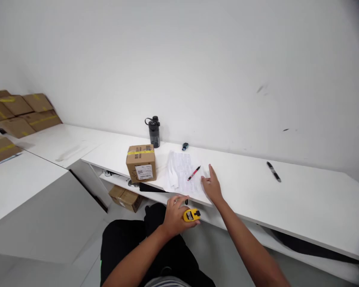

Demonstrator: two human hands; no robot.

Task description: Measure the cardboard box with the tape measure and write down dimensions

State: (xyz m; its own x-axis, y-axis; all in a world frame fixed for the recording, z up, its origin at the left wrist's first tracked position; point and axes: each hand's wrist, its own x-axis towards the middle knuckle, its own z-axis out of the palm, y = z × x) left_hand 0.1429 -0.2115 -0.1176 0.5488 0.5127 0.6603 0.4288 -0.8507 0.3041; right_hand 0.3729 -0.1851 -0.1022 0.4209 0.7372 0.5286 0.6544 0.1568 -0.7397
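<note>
Head view: yellow tool gripped in left-hand fingers.

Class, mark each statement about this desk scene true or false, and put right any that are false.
1. The left hand holds a yellow device. True.
2. The right hand grips the red pen. False: it lies flat on the papers, the pen lying loose beside it.
3. The dark bottle stands behind the taped cardboard box. True.
4. The black marker lies on the papers. False: it lies apart, on the bare white desk to the right.
</note>
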